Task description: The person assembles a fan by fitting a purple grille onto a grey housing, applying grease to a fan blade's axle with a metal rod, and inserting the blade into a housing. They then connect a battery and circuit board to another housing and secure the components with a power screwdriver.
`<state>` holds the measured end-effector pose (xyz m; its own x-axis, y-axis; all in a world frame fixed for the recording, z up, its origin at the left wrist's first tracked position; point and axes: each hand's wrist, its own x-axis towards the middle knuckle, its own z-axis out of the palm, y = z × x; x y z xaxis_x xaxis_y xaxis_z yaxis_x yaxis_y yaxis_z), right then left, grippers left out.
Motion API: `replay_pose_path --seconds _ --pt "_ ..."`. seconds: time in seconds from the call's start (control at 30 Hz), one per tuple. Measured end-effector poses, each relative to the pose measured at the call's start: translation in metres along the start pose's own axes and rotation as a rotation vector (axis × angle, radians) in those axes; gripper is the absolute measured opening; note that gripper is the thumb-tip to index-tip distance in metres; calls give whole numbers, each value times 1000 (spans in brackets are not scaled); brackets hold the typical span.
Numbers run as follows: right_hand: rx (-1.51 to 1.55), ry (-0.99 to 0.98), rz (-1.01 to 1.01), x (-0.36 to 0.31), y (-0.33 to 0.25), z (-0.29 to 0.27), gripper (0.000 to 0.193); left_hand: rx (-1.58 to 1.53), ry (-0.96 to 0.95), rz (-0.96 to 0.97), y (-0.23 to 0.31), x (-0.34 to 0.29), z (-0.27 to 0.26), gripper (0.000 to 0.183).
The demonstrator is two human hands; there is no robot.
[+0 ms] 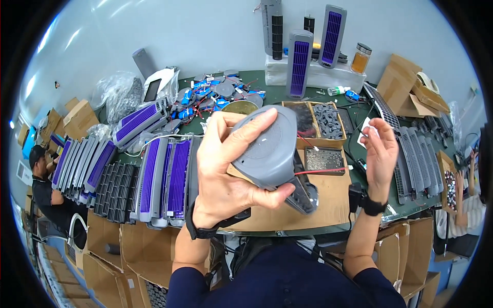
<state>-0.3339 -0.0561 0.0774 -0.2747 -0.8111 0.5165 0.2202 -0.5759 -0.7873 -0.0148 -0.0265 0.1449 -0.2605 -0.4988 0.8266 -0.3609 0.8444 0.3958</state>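
Observation:
My left hand (218,172) is wrapped round a grey plastic fan housing (269,149), thumb and fingers on opposite sides of it. Its rounded base end faces up toward me, and the rest of the body runs away below, mostly hidden. From it a red wire (323,170) with a small white connector sticks out to the right. Off to the right, my right hand (381,149) is raised above the table with its fingers apart and loosely bent. Nothing shows in it, and it does not touch the housing.
Cardboard (328,208) covers the table before me. Beyond it stand a divided box of small grey parts (328,120) and a tray of screws (324,160). Purple-grilled fan housings (177,177) line the left; grey grilles (416,159) lie right. People work at both sides.

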Motion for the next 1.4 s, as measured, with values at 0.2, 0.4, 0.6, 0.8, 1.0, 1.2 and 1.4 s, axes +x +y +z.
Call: replay_pose_path --seconds 0.2,0.4,0.6,0.8,1.0,1.2,1.4 --pt "-36 -128 -75 -6 -30 17 22 67 -58 77 2 13 37 76" --pt "-645 -792 -137 4 -89 69 60 -48 -64 97 26 24 90 60" --pt "-583 -831 303 13 -114 26 64 -400 -299 -11 7 6 129 109" --pt "-517 -683 719 25 -126 19 81 -422 -362 -82 15 -1 154 108" --pt "-637 -640 552 16 -127 20 82 -525 -104 45 20 0 163 96" --pt "-236 -571 397 2 -95 5 75 -445 -346 2 14 11 138 86" --pt "-1717 -276 64 -36 27 -144 61 -396 -480 -91 -5 14 106 83"
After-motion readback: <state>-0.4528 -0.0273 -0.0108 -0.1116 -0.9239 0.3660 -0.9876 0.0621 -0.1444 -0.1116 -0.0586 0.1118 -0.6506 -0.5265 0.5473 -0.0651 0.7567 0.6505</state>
